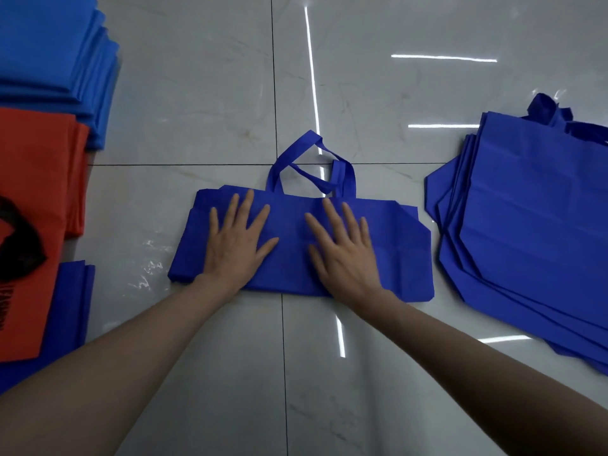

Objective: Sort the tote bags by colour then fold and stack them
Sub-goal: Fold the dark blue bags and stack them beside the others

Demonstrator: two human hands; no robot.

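A royal blue tote bag [401, 245] lies folded into a wide strip on the tiled floor in the middle, its handles [312, 166] pointing away from me. My left hand [238, 238] presses flat on its left half with fingers spread. My right hand [345, 248] presses flat on its right half, fingers straight. A pile of unfolded royal blue tote bags [533, 232] lies to the right. At the far left are a stack of lighter blue bags [56, 60], orange bags [36, 199] with a black print, and more blue bags [74, 307] beneath them.
The glossy grey tiled floor [197, 110] shows dark grout lines and bright light reflections. Bare floor stretches behind the folded bag and in front of it, between my forearms.
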